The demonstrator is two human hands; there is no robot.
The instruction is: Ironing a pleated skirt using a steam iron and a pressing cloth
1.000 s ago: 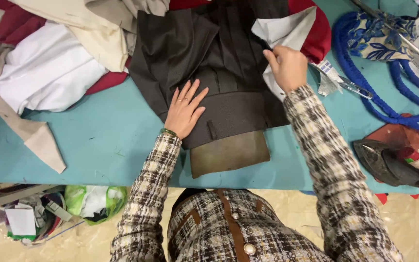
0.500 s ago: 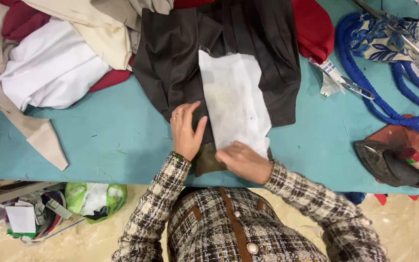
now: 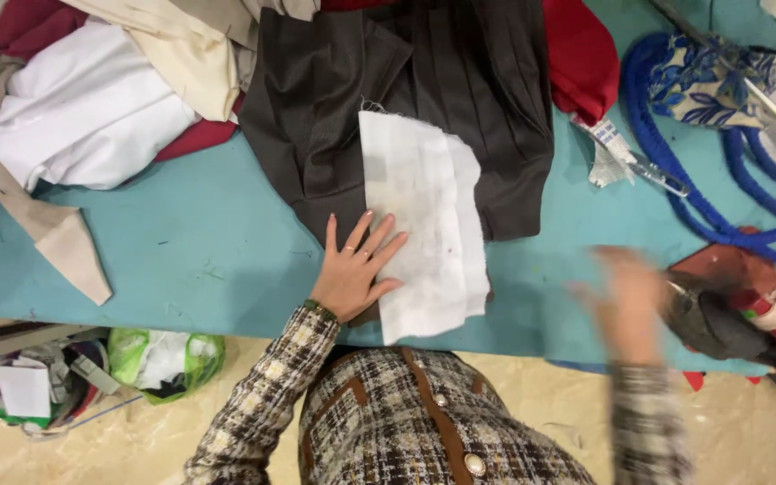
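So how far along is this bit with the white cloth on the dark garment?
Done: the white rectangular cloth lies spread over the dark grey pleated garment on the teal table. In hand: the left hand presses flat on the cloth's edge; the right hand, blurred, is beside the dark iron-like tool. Left: that tool has not touched the cloth.

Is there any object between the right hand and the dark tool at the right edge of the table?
Nothing visible does. The right hand, blurred, is just left of the dark tool with only bare teal table nearby. The left hand lies flat on the white cloth over the dark garment.
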